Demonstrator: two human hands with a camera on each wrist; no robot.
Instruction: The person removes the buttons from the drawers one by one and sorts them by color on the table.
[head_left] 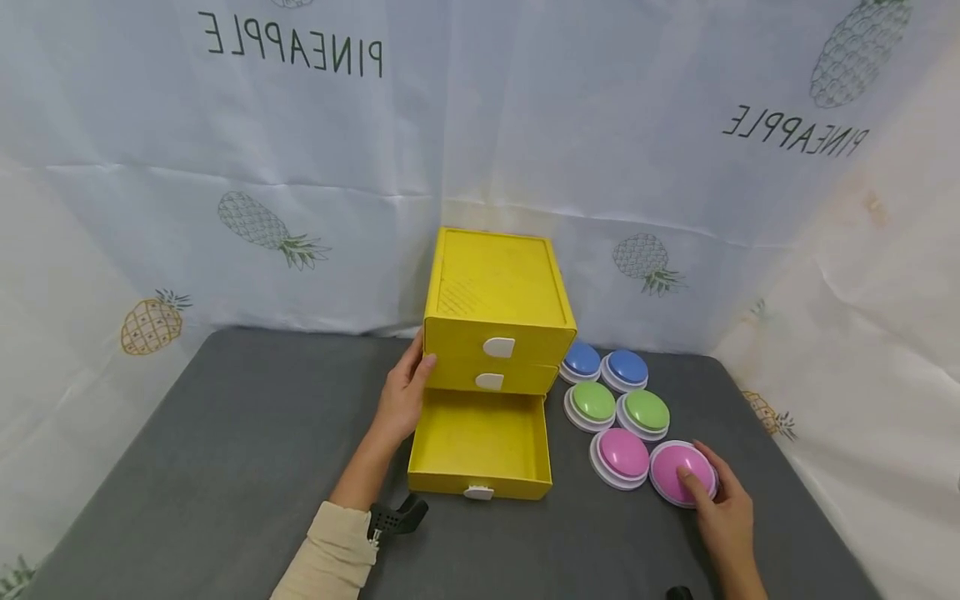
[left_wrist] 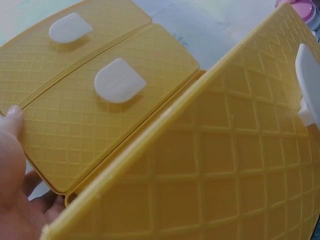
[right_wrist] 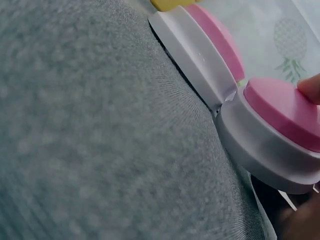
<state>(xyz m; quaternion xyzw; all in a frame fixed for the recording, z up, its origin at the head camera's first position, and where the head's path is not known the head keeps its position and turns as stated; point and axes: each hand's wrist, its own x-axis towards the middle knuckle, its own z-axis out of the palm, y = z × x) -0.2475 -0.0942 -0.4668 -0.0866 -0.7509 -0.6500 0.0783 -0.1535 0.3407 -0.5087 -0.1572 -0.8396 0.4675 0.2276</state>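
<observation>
A yellow drawer cabinet (head_left: 495, 283) stands at the back of the table, its bottom drawer (head_left: 480, 442) pulled out and showing a bare floor. My left hand (head_left: 397, 400) rests against the cabinet's left side; the thumb (left_wrist: 12, 122) touches the front corner, while the other fingers lie partly hidden along the side. On the right, my right hand (head_left: 726, 508) grips a pink push button (head_left: 675, 471) with a white base. Its thumb (right_wrist: 311, 89) presses on the pink dome and its fingers are around the base. A second pink push button (head_left: 622, 454) sits just left of it.
Behind the pink ones stand two green buttons (head_left: 592, 402) and two blue buttons (head_left: 627, 367), beside the cabinet's right side. A pineapple-print curtain (head_left: 360, 250) hangs behind the grey table (head_left: 225, 458). The drawers have white tab handles (head_left: 498, 347).
</observation>
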